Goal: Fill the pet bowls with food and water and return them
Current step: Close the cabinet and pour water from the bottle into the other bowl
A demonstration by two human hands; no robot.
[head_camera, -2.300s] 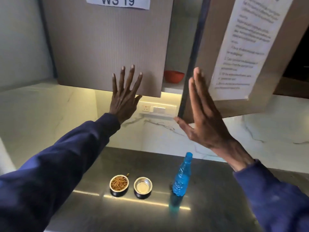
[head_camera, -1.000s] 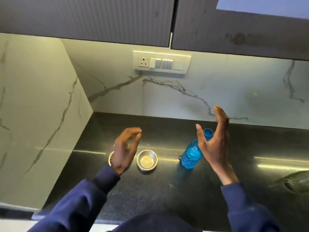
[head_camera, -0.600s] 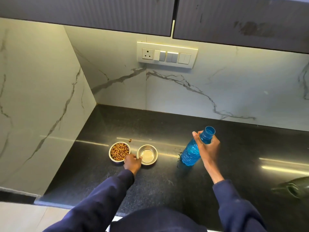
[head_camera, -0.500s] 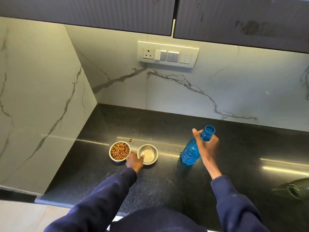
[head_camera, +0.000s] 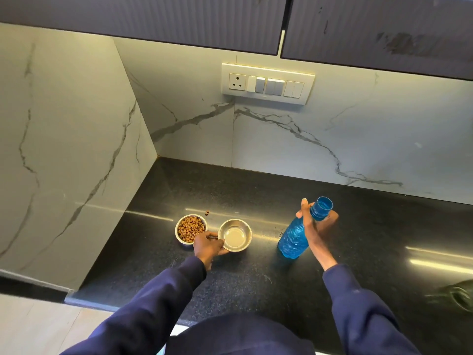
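Two small steel bowls stand side by side on the black counter (head_camera: 256, 283). The left bowl (head_camera: 190, 228) is full of brown kibble. The right bowl (head_camera: 236, 237) holds no kibble; its pale inside shines and I cannot tell whether there is water in it. My left hand (head_camera: 207, 247) rests at the near rims between the two bowls, its fingers closed on the right bowl's left edge. My right hand (head_camera: 316, 226) is wrapped around the upper part of an upright blue plastic bottle (head_camera: 294, 238), which stands on the counter with its cap on.
A few loose kibble pieces (head_camera: 207, 213) lie just behind the left bowl. Marble walls close the counter at the left and back, with a switch panel (head_camera: 267, 83) on the back wall. Shut wall cabinets (head_camera: 153, 19) hang overhead. A sink edge (head_camera: 460, 295) shows at far right.
The cabinet doors were shut and both hands came down to the counter. My right hand took hold of the bottle; my left hand reached the bowls and closed on the right bowl's rim.
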